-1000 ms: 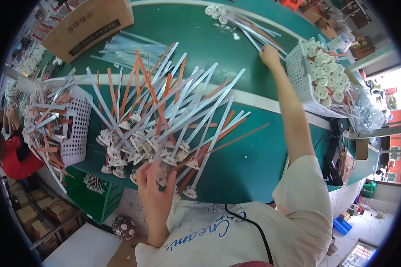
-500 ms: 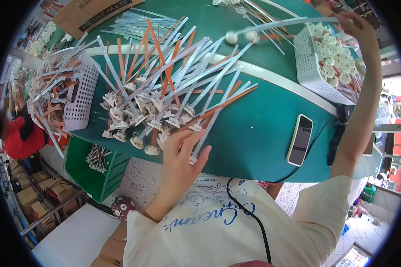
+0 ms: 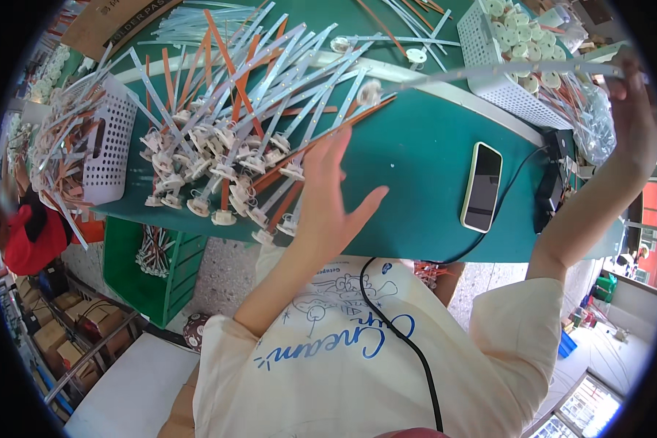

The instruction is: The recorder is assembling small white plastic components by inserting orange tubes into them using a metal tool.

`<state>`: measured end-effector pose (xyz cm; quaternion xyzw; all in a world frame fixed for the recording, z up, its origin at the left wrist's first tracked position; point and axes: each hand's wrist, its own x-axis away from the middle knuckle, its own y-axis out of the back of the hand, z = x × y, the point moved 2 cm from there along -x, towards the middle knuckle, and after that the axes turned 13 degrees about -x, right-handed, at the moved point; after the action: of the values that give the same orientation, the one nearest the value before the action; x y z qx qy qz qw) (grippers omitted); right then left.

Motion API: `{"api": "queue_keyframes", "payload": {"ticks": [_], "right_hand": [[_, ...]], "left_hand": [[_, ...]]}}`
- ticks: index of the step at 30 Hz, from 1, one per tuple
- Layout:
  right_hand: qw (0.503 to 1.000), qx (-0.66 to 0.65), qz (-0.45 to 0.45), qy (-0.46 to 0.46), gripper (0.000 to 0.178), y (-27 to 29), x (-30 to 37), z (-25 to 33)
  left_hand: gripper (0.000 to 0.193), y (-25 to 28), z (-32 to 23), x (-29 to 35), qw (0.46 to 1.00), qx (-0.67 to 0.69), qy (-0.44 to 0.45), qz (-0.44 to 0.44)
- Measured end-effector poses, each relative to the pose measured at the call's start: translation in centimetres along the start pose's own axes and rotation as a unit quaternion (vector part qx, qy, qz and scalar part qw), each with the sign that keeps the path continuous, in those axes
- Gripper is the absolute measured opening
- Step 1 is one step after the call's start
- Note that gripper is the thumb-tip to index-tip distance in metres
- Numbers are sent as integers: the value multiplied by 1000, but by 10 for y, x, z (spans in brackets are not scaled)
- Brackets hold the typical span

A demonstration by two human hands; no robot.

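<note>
At the far right my right hand [image 3: 631,109] is raised, its fingers closed on one end of a pale LED strip [image 3: 522,68]. That strip stretches leftward above the table, slightly blurred, to a white round connector [image 3: 369,93] at its other end. My left hand [image 3: 328,190] has its fingers stretched out and thumb spread, with nothing seen in it. It is beside the right edge of a large pile of LED strips [image 3: 299,80], white and orange-brown. Their white round end pieces [image 3: 212,157] lie bunched toward the table's near edge.
A white perforated basket [image 3: 112,139] of strips stands left; another basket [image 3: 482,62] at back right holds round white pieces. A phone [image 3: 482,186] and black cable lie on the green table [image 3: 409,212]. Below left is a green crate [image 3: 124,270]. A person in red [image 3: 33,237] is at far left.
My right hand has moved right and lower in the picture, drawing the strip along with it. My left hand has moved up and right, off the pile's near end. The view has shifted.
</note>
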<state>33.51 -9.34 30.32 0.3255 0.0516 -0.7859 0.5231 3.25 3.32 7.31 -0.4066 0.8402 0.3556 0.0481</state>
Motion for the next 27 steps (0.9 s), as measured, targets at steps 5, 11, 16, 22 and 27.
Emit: {"api": "queue_keyframes", "payload": {"ticks": [5, 11, 16, 22, 27], "right_hand": [[991, -127, 30, -16, 23, -59, 47, -28], [950, 19, -87, -298, 25, -188, 134, -105], [893, -39, -157, -419, 15, -211, 185, -126], [862, -203, -214, -411, 13, -199, 202, -108], [897, -146, -167, -382, 14, -202, 208, -100]], "left_hand": [[43, -61, 13, -11, 996, -69, -56, 12], [26, -75, 14, 9, 991, -92, -70, 71], [40, -58, 23, 20, 987, -69, -78, 126], [44, -45, 37, 32, 977, -21, -128, 168], [51, -49, 32, 37, 987, -47, -49, 147]]}}
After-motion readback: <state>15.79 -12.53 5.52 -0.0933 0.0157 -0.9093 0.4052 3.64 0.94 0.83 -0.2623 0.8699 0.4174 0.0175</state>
